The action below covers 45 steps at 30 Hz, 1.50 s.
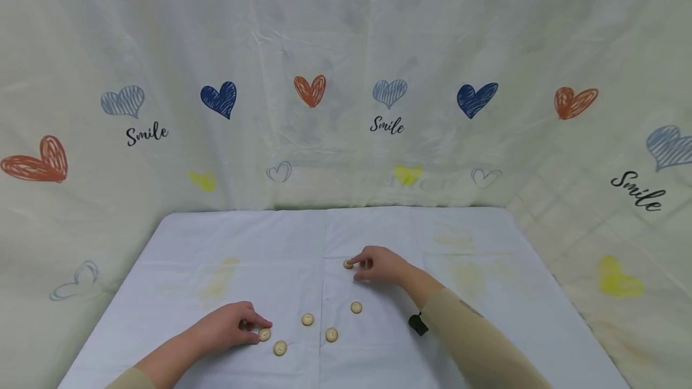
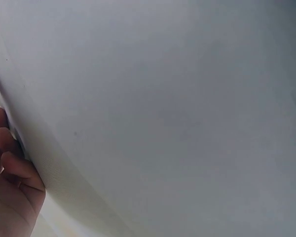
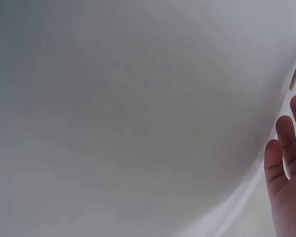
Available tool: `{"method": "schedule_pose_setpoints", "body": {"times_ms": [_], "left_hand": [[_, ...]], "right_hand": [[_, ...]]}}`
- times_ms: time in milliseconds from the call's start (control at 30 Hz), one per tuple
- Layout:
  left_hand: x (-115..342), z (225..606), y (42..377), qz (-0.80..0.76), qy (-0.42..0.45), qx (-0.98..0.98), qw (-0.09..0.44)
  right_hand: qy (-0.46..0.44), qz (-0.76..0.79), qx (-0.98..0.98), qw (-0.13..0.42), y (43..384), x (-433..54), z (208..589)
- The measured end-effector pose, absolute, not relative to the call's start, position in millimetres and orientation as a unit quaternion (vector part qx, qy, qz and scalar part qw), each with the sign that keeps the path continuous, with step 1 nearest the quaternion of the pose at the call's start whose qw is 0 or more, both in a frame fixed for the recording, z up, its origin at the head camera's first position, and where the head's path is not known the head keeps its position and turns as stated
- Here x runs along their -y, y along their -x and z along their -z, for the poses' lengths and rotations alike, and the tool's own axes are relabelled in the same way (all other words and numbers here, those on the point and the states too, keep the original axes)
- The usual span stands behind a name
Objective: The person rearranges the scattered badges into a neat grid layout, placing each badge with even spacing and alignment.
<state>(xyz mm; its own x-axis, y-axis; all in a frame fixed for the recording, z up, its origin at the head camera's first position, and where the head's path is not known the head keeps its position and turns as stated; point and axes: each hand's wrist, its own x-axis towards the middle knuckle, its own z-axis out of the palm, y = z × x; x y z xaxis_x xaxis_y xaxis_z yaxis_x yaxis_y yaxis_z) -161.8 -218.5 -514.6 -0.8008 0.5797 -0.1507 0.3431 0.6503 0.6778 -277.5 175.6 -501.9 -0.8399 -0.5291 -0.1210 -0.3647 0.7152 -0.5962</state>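
Note:
Several round, pale wooden buttons lie on the white-covered table. In the head view my left hand (image 1: 224,330) is at the leftmost button (image 1: 264,334), thumb and index finger at its two sides, pinching it against the cloth. Close by on the right lies another button (image 1: 279,347). My right hand (image 1: 382,266) reaches to the farthest button (image 1: 348,264), its index fingertip touching it while the thumb stays apart. In the left wrist view only curled fingers (image 2: 19,168) show at the edge. The right wrist view has fingers (image 3: 286,136) close to the cloth.
Three more buttons lie between the hands: one left of the cloth's crease (image 1: 307,319), one just right (image 1: 331,334), one farther right (image 1: 355,307). A small black object (image 1: 418,324) is beside the right sleeve. A heart-printed curtain (image 1: 346,149) hangs behind the table.

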Motion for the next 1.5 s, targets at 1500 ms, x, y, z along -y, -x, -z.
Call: {"method": "schedule_pose_setpoints", "body": {"times_ms": [1500], "left_hand": [[222.9, 525.9, 157.7, -0.334, -0.248, -0.895, 0.161]], "right_hand": [[0.36, 0.165, -0.903, 0.169, 236.1, -179.7, 506.4]]}}
